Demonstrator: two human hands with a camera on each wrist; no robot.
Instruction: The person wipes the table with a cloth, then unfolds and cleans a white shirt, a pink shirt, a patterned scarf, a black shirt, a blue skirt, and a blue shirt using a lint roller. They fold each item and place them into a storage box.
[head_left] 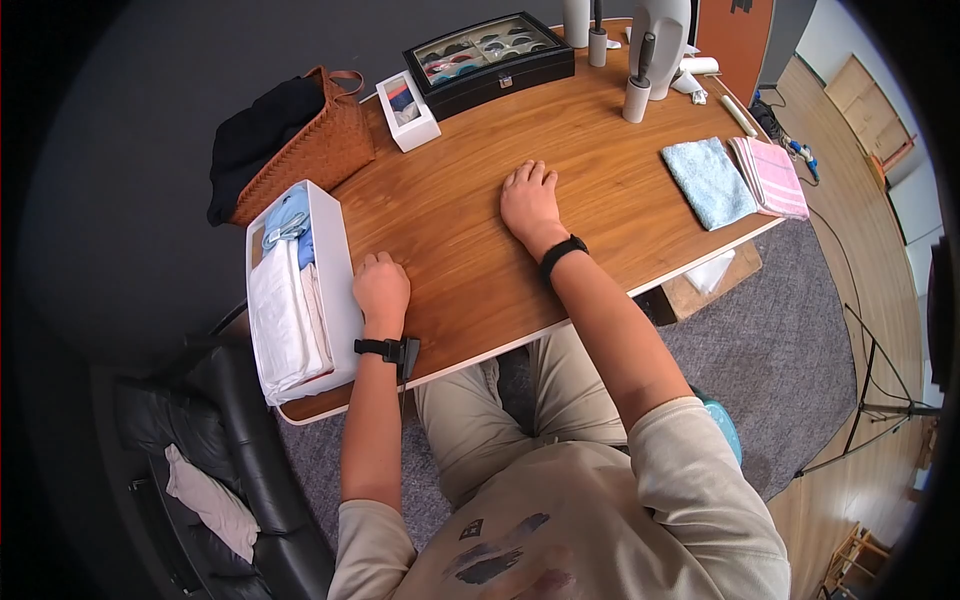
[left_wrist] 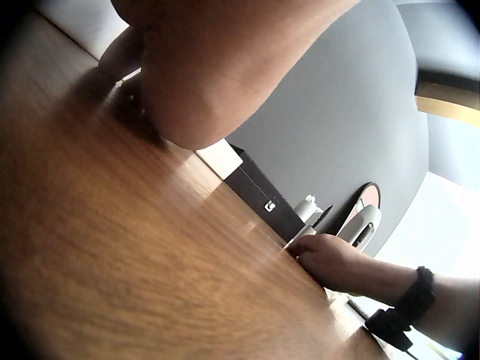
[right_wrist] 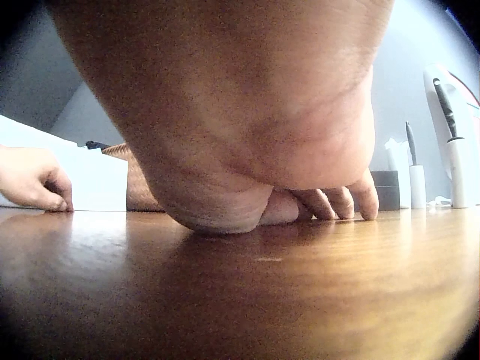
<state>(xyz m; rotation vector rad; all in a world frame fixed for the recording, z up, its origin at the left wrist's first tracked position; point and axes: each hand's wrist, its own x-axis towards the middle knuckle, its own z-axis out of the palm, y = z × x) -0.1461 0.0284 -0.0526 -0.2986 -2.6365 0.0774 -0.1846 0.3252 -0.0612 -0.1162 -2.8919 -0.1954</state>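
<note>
2 lint rollers, 2 folded towels, 2 white boxes, 2 black wrist straps, 1 eyewear case, 1 woven basket

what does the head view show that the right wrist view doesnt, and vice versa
Only the head view: the folded light-blue towel, the folded pink striped towel and the black leather sofa.

Only the right wrist view: the underside of the right hand, seen from tabletop level.

Both: the right hand itself, the left hand, the brown wood-grain tabletop, the white open-topped box and the two white rollers with dark handles.
</note>
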